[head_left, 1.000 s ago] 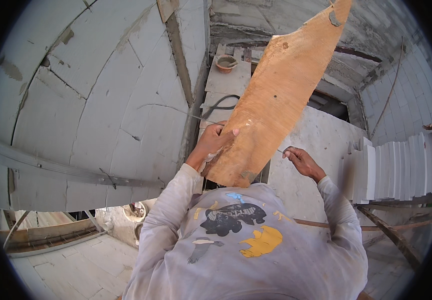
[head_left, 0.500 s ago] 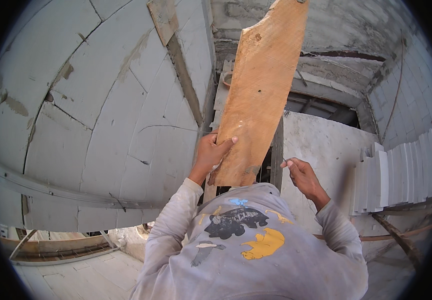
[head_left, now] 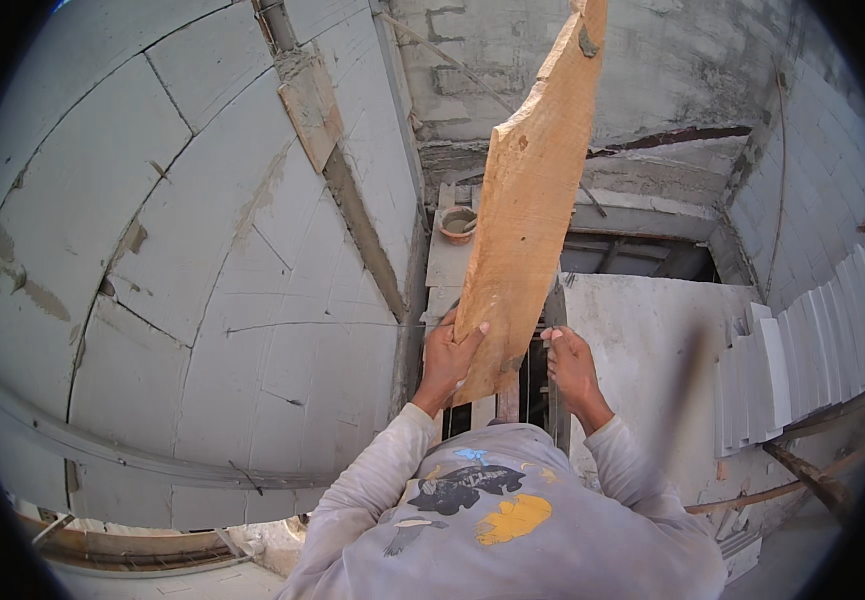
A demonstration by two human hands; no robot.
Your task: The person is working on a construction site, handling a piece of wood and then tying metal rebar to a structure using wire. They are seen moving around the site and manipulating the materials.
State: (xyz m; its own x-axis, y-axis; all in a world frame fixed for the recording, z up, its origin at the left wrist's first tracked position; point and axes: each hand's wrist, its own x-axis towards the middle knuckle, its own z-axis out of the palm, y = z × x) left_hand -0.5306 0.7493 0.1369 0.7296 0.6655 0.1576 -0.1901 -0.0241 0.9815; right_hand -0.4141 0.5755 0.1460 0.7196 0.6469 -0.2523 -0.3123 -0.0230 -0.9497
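Board: long wooden board (head_left: 533, 200), tilted, centre of frame up to the top edge; stepped notch on its upper left edge, grey smears near both ends.
Left hand: gripping (head_left: 448, 358) the board's lower left edge, thumb on the face, fingers going behind it.
Right hand: pinched closed (head_left: 573, 368) just beside the board's lower right edge, on what looks like a wire end (head_left: 545, 330); too small to be sure.
Wire: thin wire (head_left: 333, 323) crossing the block wall (head_left: 193, 270) on the left, toward the left hand; can't tell if both bits are one piece.
Bowl: orange-brown bowl (head_left: 458, 225) with grey stuff inside, above the left hand, near the board's left edge.
Slab: pale flat slab (head_left: 643, 340), right of the right hand.
Stack: white panels (head_left: 803, 350) on edge, side by side, far right of frame.
Opening: dark gap (head_left: 643, 260), upper right of centre, just past the slab.
Shirt: grey, printed animals (head_left: 513, 518), bottom centre.
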